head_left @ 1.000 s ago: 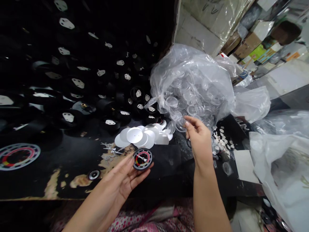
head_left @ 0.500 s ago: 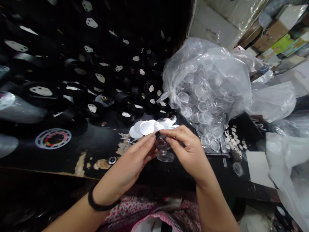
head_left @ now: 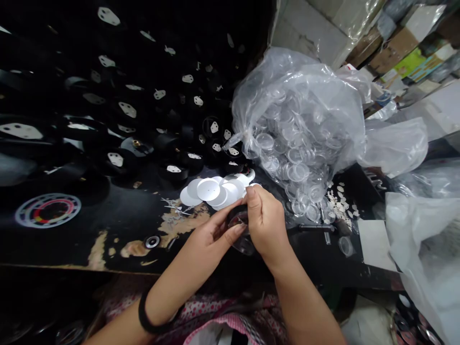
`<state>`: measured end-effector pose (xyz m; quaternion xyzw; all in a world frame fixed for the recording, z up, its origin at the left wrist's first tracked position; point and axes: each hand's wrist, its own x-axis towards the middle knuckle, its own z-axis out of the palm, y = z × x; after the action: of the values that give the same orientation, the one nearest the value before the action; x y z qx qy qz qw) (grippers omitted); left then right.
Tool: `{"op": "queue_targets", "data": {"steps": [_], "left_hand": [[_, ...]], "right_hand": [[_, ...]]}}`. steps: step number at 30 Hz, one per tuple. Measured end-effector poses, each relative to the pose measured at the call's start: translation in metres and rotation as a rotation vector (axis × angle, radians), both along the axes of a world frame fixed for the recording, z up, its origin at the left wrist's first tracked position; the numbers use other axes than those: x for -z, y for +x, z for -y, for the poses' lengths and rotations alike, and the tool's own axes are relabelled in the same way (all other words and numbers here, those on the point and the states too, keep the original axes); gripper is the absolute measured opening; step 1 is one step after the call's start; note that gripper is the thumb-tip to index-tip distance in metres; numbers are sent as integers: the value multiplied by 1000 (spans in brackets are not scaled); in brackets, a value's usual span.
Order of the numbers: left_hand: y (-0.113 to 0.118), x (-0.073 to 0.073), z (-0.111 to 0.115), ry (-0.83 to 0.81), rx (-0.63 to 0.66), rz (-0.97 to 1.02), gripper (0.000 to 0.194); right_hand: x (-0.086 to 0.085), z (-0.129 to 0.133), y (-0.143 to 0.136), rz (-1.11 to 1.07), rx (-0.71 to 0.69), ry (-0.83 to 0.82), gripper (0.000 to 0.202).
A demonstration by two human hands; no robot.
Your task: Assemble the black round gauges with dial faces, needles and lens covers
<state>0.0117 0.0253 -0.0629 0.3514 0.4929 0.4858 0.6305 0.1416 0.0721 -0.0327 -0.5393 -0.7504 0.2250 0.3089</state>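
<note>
My left hand (head_left: 212, 237) is closed around a small black round gauge case (head_left: 236, 218), thumb across its open face. My right hand (head_left: 265, 220) grips the right edge of the same case, fingers curled and thumb raised along the rim. Just under the case is a clear round plastic cover (head_left: 245, 245), partly hidden by my fingers; whether it is held or lies on the table I cannot tell. Right behind my hands lie overlapping white discs (head_left: 208, 189), beside thin pale slivers (head_left: 176, 207).
A knotted clear bag (head_left: 298, 81) spills clear plastic covers (head_left: 298, 171) at the right. Black round cases with white plates (head_left: 174, 169) crowd the left and back. A printed dial (head_left: 48, 211) and a small ring (head_left: 152, 241) lie leftward. A white card (head_left: 376, 244) is far right.
My right thumb has risen to the rim and its fingers have curled in. My left thumb has moved onto the case's face. The view has shifted slightly right.
</note>
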Motion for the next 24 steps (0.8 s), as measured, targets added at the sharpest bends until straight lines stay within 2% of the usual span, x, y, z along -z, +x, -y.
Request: {"op": "queue_targets", "data": {"steps": [3, 8, 12, 14, 17, 19, 20, 24], "left_hand": [[2, 1, 2, 11, 8, -18, 40], [0, 6, 6, 66, 25, -154, 40], [-3, 8, 1, 66, 34, -186, 39], [-6, 9, -3, 37, 14, -105, 38], [-10, 7, -7, -66, -74, 121, 38], [-9, 3, -5, -150, -160, 266, 37], [-8, 0, -4, -182, -195, 312, 37], [-4, -16, 3, -193, -268, 388, 31]], "right_hand": [[7, 1, -1, 15, -8, 67, 41], [17, 0, -1, -35, -21, 72, 39], [6, -2, 3, 46, -33, 21, 42], [-5, 1, 9, 36, -45, -66, 39], [-14, 14, 20, 0, -64, -182, 32], [-12, 26, 24, 38, -77, -240, 40], [-10, 31, 24, 44, -73, -264, 38], [-4, 43, 13, -153, -28, -359, 8]]}}
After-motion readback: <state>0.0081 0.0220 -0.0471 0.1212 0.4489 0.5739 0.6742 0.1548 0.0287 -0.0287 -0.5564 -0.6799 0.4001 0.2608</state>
